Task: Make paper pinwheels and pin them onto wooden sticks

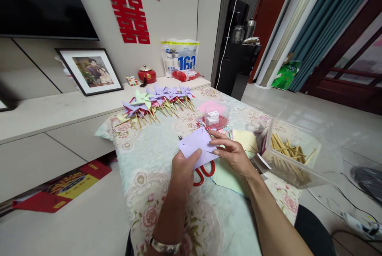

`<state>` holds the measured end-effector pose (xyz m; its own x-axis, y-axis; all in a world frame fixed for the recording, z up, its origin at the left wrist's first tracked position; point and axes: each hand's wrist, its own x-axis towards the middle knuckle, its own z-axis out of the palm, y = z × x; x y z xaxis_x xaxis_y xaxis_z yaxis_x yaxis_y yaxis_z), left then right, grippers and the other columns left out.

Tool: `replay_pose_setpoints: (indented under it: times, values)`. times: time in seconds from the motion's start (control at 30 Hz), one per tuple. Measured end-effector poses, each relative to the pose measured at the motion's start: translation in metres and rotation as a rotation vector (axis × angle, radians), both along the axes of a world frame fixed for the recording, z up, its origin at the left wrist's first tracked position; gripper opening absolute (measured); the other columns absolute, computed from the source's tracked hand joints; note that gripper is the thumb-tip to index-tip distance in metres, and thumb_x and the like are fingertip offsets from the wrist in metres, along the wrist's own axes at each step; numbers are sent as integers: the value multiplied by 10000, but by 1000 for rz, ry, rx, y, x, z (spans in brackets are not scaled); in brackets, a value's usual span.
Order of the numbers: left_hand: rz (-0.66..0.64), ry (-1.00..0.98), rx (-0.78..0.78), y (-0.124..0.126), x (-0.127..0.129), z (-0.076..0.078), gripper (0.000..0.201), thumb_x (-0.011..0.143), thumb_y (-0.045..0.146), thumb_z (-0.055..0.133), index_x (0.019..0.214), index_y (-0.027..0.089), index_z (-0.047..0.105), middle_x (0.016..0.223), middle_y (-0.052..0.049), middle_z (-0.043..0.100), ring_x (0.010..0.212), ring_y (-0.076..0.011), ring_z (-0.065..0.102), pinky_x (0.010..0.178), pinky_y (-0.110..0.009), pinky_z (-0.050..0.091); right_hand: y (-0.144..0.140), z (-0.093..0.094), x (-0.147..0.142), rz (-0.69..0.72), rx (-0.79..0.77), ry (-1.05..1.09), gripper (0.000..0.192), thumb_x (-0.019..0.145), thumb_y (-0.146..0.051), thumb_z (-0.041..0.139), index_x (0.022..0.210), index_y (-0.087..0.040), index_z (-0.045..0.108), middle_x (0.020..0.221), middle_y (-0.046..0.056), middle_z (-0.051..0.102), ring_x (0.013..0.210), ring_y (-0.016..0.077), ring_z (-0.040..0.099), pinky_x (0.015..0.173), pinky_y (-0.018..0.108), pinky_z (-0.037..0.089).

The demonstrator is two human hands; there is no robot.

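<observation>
Both forearms run off the bottom edge, a metal bracelet (165, 247) on the left one. The left hand (183, 168) grasps the purple paper square (193, 144) above the table, thumb on top, its other fingers hidden underneath. The right hand (234, 154) has its fingers spread at the sheet's right edge; whether they pinch it, I cannot tell. Dark slits run in from the corners.

Below the sheet, red-handled scissors (203, 178) show mainly their loops, the paper covering their middle. The right forearm partly hides a stack of pale green sheets (228, 178); yellow sheets (244, 140) lie just beyond the hand. To the right, a clear bin (268, 153) holds wooden sticks (288, 150), the lower ones blurred by its wall.

Farther off, a round clear tub (223, 120) contains small white packets, their print illegible. Finished pinwheels (161, 101) overlap too closely to count. Behind, a cabinet carries a framed photo (92, 71); the television (44, 5) is cut off.
</observation>
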<state>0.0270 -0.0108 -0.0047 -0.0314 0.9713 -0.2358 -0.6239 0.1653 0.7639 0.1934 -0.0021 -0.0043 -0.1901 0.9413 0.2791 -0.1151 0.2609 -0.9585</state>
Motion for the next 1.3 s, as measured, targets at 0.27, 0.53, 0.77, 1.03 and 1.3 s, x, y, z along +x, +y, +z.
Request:
replay_pose_setpoints:
  times: [0.27, 0.53, 0.77, 1.03, 1.3]
  values:
    - [-6, 106, -5, 5, 1, -15, 564, 540, 254, 883, 1060, 109, 723, 1030, -129, 776, 932, -292, 722, 885, -410, 546, -4, 5, 8, 126, 4, -140, 165, 818, -342, 777, 979, -325, 805, 1488, 19, 495, 1397, 279, 415, 1119, 408, 350]
    - [18, 239, 5, 9, 4, -25, 533, 505, 267, 864, 1001, 114, 746, 933, -124, 785, 830, -277, 727, 788, -387, 567, -5, 10, -1, 84, 36, -212, 151, 822, -399, 754, 814, -252, 788, 1181, 55, 644, 1159, 267, 563, 992, 394, 423]
    - [-3, 341, 25, 4, 3, -15, 413, 527, 203, 819, 932, 146, 759, 874, -88, 788, 773, -243, 728, 733, -328, 563, -3, 3, -2, 34, -12, -267, 180, 834, -381, 727, 760, -218, 711, 856, 23, 645, 851, 206, 578, 786, 315, 434]
    - [-41, 407, 46, 1, 3, -10, 372, 575, 187, 779, 944, 146, 757, 888, -85, 790, 765, -227, 728, 701, -294, 559, -2, 0, -6, -22, 7, -292, 156, 815, -305, 708, 696, -207, 681, 804, 13, 632, 803, 193, 570, 750, 302, 427]
    - [-60, 412, 59, 1, 5, -16, 336, 610, 200, 759, 941, 146, 758, 864, -87, 787, 743, -220, 721, 702, -299, 562, -2, -3, -7, -80, -11, -351, 122, 776, -242, 681, 661, -202, 667, 775, 9, 626, 767, 188, 556, 706, 298, 419]
